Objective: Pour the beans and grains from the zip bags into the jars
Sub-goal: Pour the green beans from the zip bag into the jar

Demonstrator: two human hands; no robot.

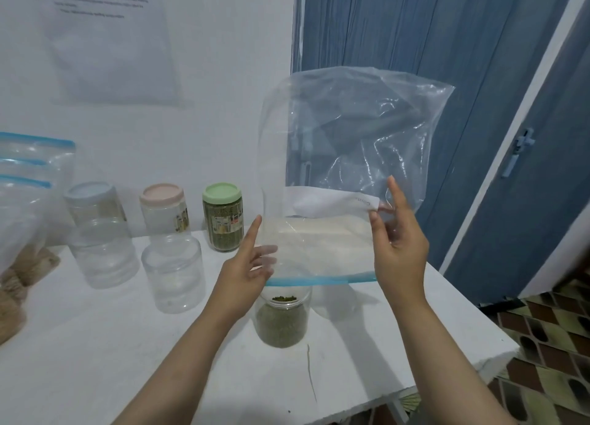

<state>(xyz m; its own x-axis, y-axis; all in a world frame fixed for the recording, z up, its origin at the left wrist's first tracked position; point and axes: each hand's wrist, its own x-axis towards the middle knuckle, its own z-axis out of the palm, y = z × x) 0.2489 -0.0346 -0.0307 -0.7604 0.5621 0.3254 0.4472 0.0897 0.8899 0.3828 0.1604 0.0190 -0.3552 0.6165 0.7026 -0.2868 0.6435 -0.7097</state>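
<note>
Just below both hands, a round clear jar [281, 319] of green beans stands on the white tabletop [127, 345], while the left hand [245, 265] and right hand [399, 246] pinch the side edges of a crinkly, transparent, upended zip bag [344, 156].

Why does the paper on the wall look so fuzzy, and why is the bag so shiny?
Head view: the paper on the wall sits far off near the edge, so its print blurs; the clear zip bag, held upside down in both hands, has crinkles that catch the light as white glints; the wide lens bends the door frame.
</note>
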